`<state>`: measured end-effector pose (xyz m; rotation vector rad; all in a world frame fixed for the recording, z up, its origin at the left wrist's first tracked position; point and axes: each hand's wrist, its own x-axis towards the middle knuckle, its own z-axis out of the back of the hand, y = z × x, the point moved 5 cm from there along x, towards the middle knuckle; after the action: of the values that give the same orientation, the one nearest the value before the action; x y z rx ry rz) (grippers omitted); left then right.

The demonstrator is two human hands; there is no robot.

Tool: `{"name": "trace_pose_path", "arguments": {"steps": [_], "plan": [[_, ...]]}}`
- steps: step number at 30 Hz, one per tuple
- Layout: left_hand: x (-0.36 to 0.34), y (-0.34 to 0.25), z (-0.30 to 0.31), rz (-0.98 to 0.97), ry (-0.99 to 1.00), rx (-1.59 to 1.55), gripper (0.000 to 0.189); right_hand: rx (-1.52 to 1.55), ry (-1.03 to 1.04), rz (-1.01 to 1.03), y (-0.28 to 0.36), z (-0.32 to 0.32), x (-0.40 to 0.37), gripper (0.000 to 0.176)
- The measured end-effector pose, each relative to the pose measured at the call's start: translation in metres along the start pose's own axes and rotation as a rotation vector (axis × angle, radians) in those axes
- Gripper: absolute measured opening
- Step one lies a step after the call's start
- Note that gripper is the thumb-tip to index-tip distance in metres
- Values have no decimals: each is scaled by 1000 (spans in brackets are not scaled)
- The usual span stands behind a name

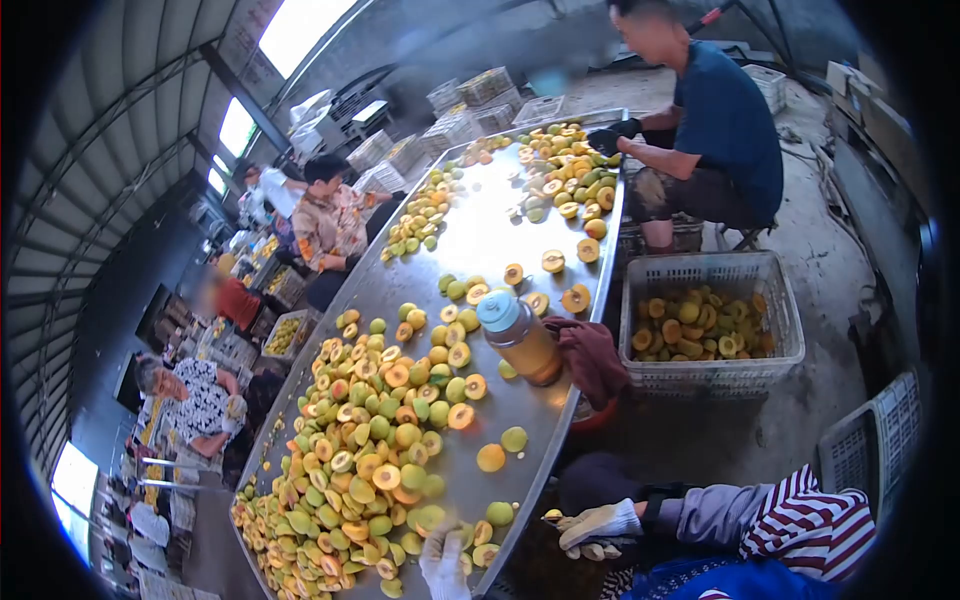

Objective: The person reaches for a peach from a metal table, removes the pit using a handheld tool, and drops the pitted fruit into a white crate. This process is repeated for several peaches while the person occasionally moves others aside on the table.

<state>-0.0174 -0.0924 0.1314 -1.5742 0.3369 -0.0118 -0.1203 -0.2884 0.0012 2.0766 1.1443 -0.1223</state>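
My left hand (445,563), in a white glove, reaches onto the metal table (530,440) at the near edge of a large pile of halved and whole yellow-green fruit (360,450). It is blurred, and its grip is unclear. My right hand (598,530), in a pale, stained glove, is off the table's right edge. Its fingers are curled, with a small yellowish thing (553,515) at their tips that I cannot make out. Loose fruit halves (484,555) lie beside my left hand.
A bottle with a blue lid (520,340) and a dark red cloth (590,360) are on the table. Right of it stands a crate of fruit halves (712,375). A person in dark blue (730,130) sits at the far end; others sit at left. An empty crate (870,440) leans at right.
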Motion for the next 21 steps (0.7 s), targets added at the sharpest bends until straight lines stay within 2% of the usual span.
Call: {"name": "trace_pose_path", "arguments": {"steps": [1, 2, 3, 5, 6, 7, 8, 9, 10, 11, 14, 17, 18, 19, 21], "plan": [[-9, -3, -7, -96, 89, 209, 22, 0, 7, 29, 1, -3, -2, 30], [-23, -1, -18, -140, 107, 122, 20, -14, 3, 57, 5, -11, -8, 30], [-36, 5, -31, -183, 123, 30, 18, -77, -115, -7, 7, -13, -10, 33], [-56, 28, -42, -163, 194, 92, 19, 308, 130, -16, -4, -20, -7, 37], [-64, 38, -45, -141, 201, 127, 20, 166, 16, 113, -6, -18, -5, 41], [-72, 47, -52, -179, 250, 165, 25, 220, 18, 110, -11, -16, -4, 38], [-74, 65, -47, -201, 218, 290, 33, 274, 19, 107, -17, -15, -3, 36], [-73, 80, -47, -226, 188, 413, 40, 81, -146, 138, -2, -31, -18, 35], [-78, 80, -51, -224, 177, 347, 44, 104, -265, 455, 3, -44, -16, 21], [-85, 78, -55, -209, 174, 328, 43, 92, -334, 334, 12, -62, -43, 22], [-94, 63, -68, -148, 201, 221, 41, 154, -200, 513, 9, -69, -45, 23], [-103, 50, -73, -51, 233, 80, 38, -362, -444, 623, 11, -45, -15, 32], [-105, 50, -72, -11, 240, 22, 37, -197, -319, 357, 29, -83, -57, 30], [-110, 50, -72, 30, 246, -32, 36, -276, -391, 377, 35, -90, -64, 28], [-116, 48, -71, 88, 228, -136, 34, -369, -298, 382, 29, -87, -58, 31]]}}
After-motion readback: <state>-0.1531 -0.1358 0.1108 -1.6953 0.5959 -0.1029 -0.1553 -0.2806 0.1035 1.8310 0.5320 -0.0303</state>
